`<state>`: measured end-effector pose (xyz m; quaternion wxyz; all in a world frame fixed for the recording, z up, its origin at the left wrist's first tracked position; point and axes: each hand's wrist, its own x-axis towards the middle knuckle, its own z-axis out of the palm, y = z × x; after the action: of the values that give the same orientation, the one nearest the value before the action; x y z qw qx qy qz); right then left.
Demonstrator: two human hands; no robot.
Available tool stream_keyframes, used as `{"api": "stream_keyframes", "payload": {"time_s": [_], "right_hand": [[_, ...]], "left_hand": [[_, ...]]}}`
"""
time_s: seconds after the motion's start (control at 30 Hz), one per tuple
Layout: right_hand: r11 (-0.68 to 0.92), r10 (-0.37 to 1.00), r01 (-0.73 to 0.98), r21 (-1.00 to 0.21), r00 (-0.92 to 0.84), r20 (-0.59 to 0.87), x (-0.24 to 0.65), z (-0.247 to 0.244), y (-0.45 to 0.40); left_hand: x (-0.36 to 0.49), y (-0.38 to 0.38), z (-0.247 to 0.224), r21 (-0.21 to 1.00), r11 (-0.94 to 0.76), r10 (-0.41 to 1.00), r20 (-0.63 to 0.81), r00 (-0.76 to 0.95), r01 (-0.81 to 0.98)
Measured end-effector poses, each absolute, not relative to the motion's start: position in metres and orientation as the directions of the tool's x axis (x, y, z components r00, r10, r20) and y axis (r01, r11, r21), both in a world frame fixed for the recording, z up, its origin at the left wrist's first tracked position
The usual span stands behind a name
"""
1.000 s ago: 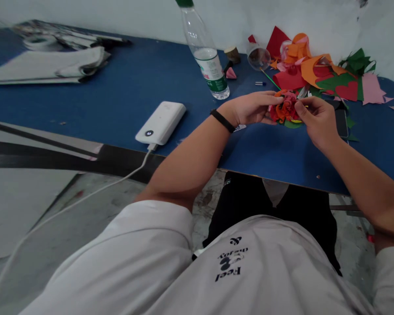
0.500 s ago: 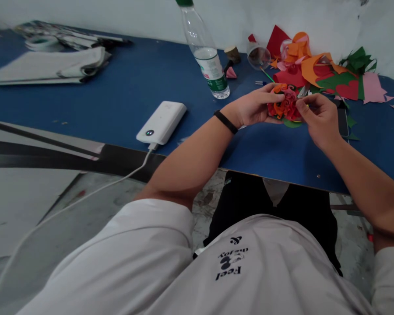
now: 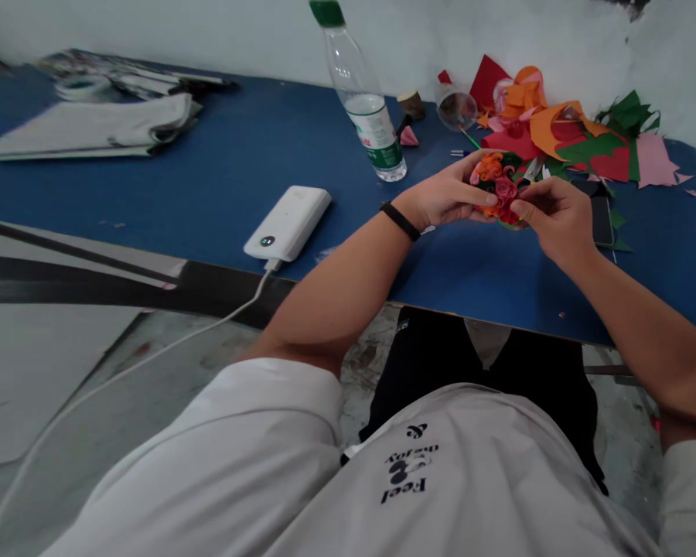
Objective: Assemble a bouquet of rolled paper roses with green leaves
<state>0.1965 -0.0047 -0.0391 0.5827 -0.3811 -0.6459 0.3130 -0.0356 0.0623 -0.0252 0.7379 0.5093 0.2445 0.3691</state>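
Above the blue table, my left hand grips a small bunch of curled paper flowers in orange, pink and red, its thumb lying across the front. From the other side, my right hand pinches the lower right edge of the same paper flowers between thumb and forefinger. Some dark green paper shows among the curls. Just behind the right hand lies a phone, partly covered by it. What the back fingers of both hands touch is hidden.
Coloured paper scraps are heaped at the back right beside a tipped clear cup. A plastic bottle stands left of my hands. A white power bank trails a cable over the table edge. Folded paper lies far left.
The paper flowers have turned in my hands, so a pink curl now faces the front. My right hand has shifted slightly left and down along them. The view has tilted a little.
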Motion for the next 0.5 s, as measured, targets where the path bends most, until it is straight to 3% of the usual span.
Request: {"api": "stream_keyframes", "payload": {"time_s": [0.3,0.5], "right_hand": [[0.586,0.808,0.141,-0.798,-0.022,0.589,0.1955,-0.0415,-0.0092],[0.542,0.840,0.110,-0.833,-0.061,0.539,0.1960,-0.0451,-0.0070]], "left_hand": [[-0.0370,0.0636,-0.0256,0.950,0.155,0.802,0.038,0.597,-0.270],[-0.0348,0.0575,-0.0208,0.953,0.148,0.822,0.031,0.569,-0.265]]}}
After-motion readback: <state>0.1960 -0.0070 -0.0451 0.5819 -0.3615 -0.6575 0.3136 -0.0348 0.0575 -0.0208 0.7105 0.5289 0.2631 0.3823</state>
